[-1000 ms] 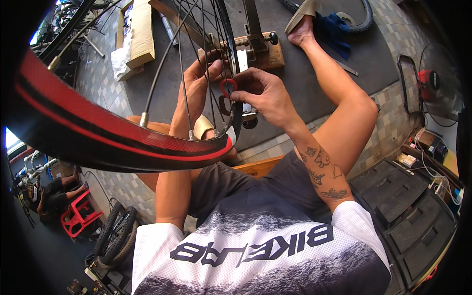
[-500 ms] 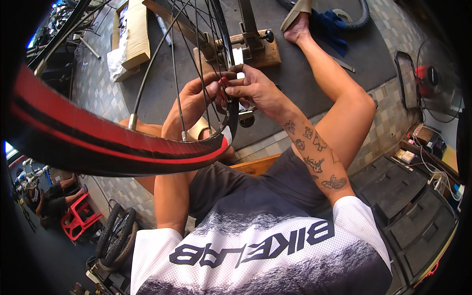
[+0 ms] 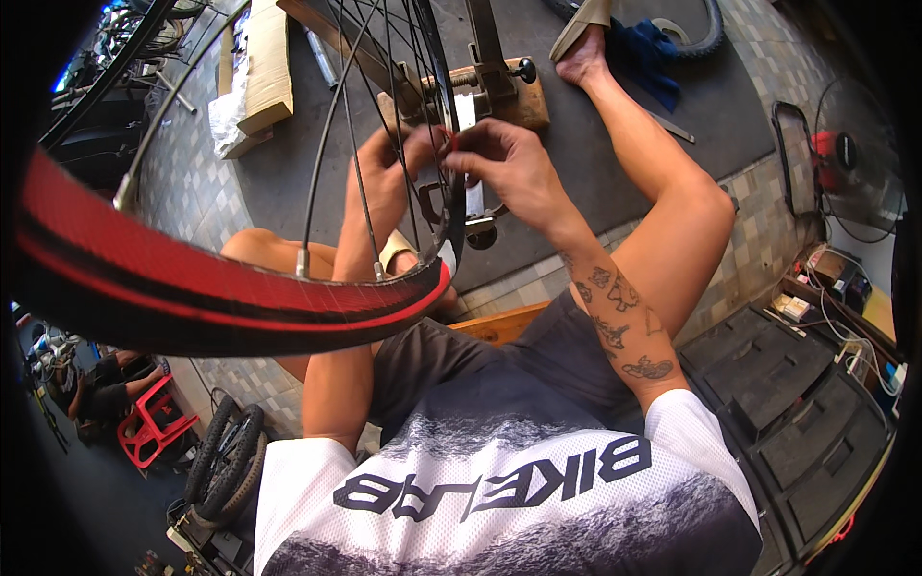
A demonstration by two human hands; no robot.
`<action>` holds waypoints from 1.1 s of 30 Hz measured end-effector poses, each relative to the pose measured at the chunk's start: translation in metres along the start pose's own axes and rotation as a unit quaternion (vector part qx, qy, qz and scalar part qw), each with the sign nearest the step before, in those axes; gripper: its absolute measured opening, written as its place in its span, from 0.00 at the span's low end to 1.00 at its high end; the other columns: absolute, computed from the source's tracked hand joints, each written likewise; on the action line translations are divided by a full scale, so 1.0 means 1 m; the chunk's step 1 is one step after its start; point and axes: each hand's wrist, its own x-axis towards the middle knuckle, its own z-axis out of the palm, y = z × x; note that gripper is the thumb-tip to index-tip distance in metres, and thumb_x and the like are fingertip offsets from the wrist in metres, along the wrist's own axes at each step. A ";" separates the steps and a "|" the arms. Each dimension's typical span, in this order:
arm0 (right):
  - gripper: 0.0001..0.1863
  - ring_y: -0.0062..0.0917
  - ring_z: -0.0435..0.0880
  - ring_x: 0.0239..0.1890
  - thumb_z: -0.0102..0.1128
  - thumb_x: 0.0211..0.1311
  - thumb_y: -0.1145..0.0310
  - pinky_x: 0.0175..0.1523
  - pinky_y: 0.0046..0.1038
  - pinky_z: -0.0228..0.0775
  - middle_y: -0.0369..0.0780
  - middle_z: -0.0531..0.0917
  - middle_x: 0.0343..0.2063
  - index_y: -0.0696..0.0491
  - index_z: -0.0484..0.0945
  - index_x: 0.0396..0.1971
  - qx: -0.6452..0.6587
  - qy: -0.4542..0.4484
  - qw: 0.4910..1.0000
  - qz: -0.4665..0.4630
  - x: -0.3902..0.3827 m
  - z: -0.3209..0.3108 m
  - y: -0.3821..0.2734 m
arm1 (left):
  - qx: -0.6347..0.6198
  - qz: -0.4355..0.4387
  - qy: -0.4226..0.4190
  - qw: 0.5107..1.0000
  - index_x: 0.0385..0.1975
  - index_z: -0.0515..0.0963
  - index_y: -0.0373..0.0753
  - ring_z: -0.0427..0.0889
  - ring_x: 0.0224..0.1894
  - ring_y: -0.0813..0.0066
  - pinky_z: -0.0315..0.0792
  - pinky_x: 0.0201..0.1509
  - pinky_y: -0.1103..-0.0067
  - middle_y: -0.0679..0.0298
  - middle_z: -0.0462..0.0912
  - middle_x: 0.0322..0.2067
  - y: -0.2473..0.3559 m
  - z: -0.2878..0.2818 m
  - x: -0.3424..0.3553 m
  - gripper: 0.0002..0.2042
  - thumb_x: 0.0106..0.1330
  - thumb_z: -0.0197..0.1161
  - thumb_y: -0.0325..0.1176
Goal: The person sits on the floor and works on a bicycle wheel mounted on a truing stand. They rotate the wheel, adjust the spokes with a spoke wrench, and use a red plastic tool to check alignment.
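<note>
A bicycle wheel [image 3: 221, 293] with a black and red rim stands upright before me, its spokes running upward. My left hand [image 3: 384, 182] is behind several spokes, fingers closed in a pinch near the rim's far right side. My right hand [image 3: 509, 173] comes from the outer side, thumb and forefinger curled toward the same spot. Between their fingertips is a small red spoke wrench [image 3: 452, 142], partly hidden and slightly blurred. Both hands appear to touch it. Behind the hands is a metal stand [image 3: 488, 58] on a wooden base [image 3: 528, 104], with the wheel's rim beside it.
An open cardboard box [image 3: 267, 72] lies on the dark mat at upper left. A tyre [image 3: 706, 29] and a blue cloth [image 3: 653, 58] lie beyond my foot. Black drawers [image 3: 768, 365] stand at right, a fan [image 3: 855, 158] above. Several tyres [image 3: 226, 461] and a red stool [image 3: 154, 422] are at lower left.
The wheel has turned a little, its near spokes shifting along the rim. Both hands and the red spoke wrench have moved slightly up, and the right fingers have shifted around it.
</note>
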 end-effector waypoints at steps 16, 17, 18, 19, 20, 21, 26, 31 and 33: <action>0.13 0.17 0.89 0.44 0.75 0.65 0.74 0.51 0.22 0.82 0.39 0.90 0.40 0.60 0.83 0.46 0.013 -0.051 0.998 0.027 -0.032 0.009 -0.026 | -0.054 0.032 -0.109 0.992 0.67 0.73 0.27 0.82 0.56 0.72 0.71 0.59 0.76 0.54 0.85 0.56 0.051 -0.023 -0.033 0.31 0.74 0.60 0.47; 0.13 0.17 0.89 0.44 0.75 0.64 0.74 0.51 0.22 0.82 0.38 0.90 0.40 0.60 0.83 0.46 0.007 -0.053 0.998 0.035 -0.030 0.008 -0.023 | -0.056 0.028 -0.100 0.993 0.67 0.74 0.27 0.82 0.56 0.72 0.71 0.60 0.76 0.54 0.85 0.55 0.050 -0.021 -0.033 0.29 0.74 0.60 0.45; 0.15 0.17 0.89 0.44 0.75 0.65 0.74 0.52 0.22 0.82 0.39 0.90 0.41 0.60 0.82 0.48 0.011 -0.064 0.997 0.032 -0.028 0.006 -0.021 | -0.057 0.022 -0.093 0.994 0.66 0.74 0.27 0.82 0.56 0.72 0.71 0.60 0.76 0.54 0.85 0.55 0.050 -0.019 -0.033 0.28 0.73 0.59 0.43; 0.16 0.18 0.89 0.45 0.75 0.65 0.74 0.52 0.22 0.82 0.39 0.90 0.42 0.60 0.82 0.49 0.017 -0.075 0.997 0.028 -0.026 0.004 -0.020 | -0.057 0.017 -0.086 0.994 0.66 0.75 0.28 0.82 0.56 0.72 0.71 0.60 0.76 0.54 0.86 0.55 0.050 -0.018 -0.033 0.27 0.73 0.59 0.41; 0.17 0.18 0.89 0.46 0.74 0.65 0.74 0.52 0.22 0.82 0.39 0.90 0.43 0.60 0.81 0.51 0.012 -0.078 0.996 0.036 -0.025 0.003 -0.019 | -0.058 0.020 -0.085 0.994 0.66 0.75 0.27 0.82 0.56 0.72 0.71 0.60 0.76 0.54 0.86 0.54 0.051 -0.017 -0.034 0.27 0.73 0.59 0.40; 0.18 0.19 0.89 0.46 0.74 0.65 0.74 0.52 0.23 0.82 0.39 0.90 0.42 0.60 0.81 0.52 0.048 -0.083 0.995 0.029 -0.024 0.002 -0.018 | -0.059 0.023 -0.085 0.994 0.65 0.75 0.27 0.82 0.56 0.72 0.71 0.60 0.75 0.54 0.86 0.54 0.052 -0.017 -0.034 0.27 0.73 0.58 0.40; 0.24 0.22 0.89 0.46 0.71 0.66 0.77 0.50 0.25 0.81 0.42 0.90 0.42 0.58 0.75 0.59 0.096 -0.099 0.990 0.033 -0.020 -0.002 -0.008 | -0.050 0.059 -0.101 0.992 0.64 0.76 0.27 0.83 0.54 0.72 0.72 0.60 0.75 0.55 0.86 0.54 0.040 -0.023 -0.030 0.24 0.76 0.56 0.38; 0.24 0.21 0.89 0.46 0.67 0.69 0.76 0.50 0.22 0.79 0.42 0.89 0.47 0.57 0.70 0.61 0.153 -0.121 0.979 0.062 -0.008 -0.004 0.011 | -0.077 -0.035 -0.118 0.989 0.63 0.77 0.28 0.81 0.46 0.78 0.74 0.54 0.78 0.61 0.86 0.47 -0.006 -0.031 -0.013 0.21 0.82 0.54 0.39; 0.24 0.21 0.89 0.45 0.66 0.69 0.77 0.48 0.22 0.78 0.41 0.88 0.47 0.56 0.68 0.61 0.162 -0.129 0.974 0.091 0.001 -0.006 0.015 | -0.098 -0.054 -0.177 0.978 0.62 0.79 0.30 0.81 0.47 0.79 0.74 0.54 0.78 0.63 0.87 0.46 -0.018 -0.032 -0.014 0.20 0.79 0.61 0.38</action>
